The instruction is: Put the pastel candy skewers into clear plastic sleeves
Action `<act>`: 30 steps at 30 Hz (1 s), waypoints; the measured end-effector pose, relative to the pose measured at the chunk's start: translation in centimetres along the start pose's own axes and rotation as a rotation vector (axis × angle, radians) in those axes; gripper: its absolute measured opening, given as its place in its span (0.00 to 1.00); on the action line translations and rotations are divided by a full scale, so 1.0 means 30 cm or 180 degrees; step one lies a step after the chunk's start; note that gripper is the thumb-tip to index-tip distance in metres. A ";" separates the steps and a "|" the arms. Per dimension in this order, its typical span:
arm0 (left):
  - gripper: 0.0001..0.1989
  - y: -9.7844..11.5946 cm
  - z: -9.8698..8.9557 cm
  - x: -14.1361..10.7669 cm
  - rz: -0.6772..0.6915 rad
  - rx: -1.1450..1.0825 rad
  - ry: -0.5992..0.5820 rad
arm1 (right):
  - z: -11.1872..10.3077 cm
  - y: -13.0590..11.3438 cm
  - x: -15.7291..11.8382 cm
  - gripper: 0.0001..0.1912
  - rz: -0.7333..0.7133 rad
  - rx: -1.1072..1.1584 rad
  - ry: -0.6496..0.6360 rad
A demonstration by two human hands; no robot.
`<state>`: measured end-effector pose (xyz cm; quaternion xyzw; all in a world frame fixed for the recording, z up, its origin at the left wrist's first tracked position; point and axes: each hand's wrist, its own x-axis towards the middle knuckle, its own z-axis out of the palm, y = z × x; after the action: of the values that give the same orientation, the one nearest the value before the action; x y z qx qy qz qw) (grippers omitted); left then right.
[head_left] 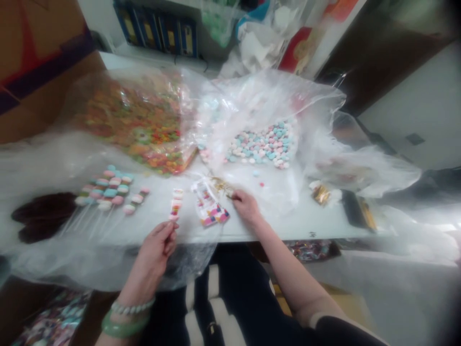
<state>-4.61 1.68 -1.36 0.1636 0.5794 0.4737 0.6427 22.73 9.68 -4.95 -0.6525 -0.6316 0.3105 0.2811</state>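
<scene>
My left hand is closed in a pinch on the lower end of a candy stack in a small clear printed bag, held upright at the table's front. My right hand pinches at the near end of a bunch of gold twist ties; whether one tie is parted from the bunch is too blurred to tell. Between the hands lie flat printed bags in white, pink and purple. Left of them, several marshmallow skewers in pink, white and blue rest with their sticks toward me.
Behind stand a large clear bag of orange and green gummies and an opened bag of pastel marshmallows. A dark brown item lies far left. At right are a gold packet and a black object near the white table's edge.
</scene>
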 end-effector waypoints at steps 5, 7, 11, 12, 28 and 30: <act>0.15 0.006 -0.018 -0.007 -0.0010 -0.0067 -0.0011 | 0.008 0.027 -0.009 0.16 0.0002 0.0217 0.0024; 0.15 0.005 -0.019 -0.006 -0.0043 -0.0064 -0.0038 | -0.003 0.041 -0.011 0.14 0.0036 0.0404 -0.0015; 0.16 0.001 -0.010 0.000 -0.0090 -0.0021 -0.0048 | -0.035 0.036 -0.001 0.05 0.0109 0.0638 -0.0195; 0.16 0.000 -0.006 0.002 -0.0110 -0.0011 -0.0058 | -0.038 0.025 0.008 0.06 0.0143 0.0544 -0.0102; 0.18 -0.016 -0.015 0.005 -0.0178 -0.0111 -0.0161 | 0.032 0.012 0.090 0.10 0.0270 -0.0599 0.0812; 0.18 -0.021 -0.009 0.010 -0.0209 -0.0131 -0.0203 | 0.039 0.008 0.094 0.10 0.0257 -0.0733 0.0611</act>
<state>-4.62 1.53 -2.09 0.1463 0.5538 0.4587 0.6794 22.04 12.45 -6.03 -0.7320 -0.6064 0.1833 0.2508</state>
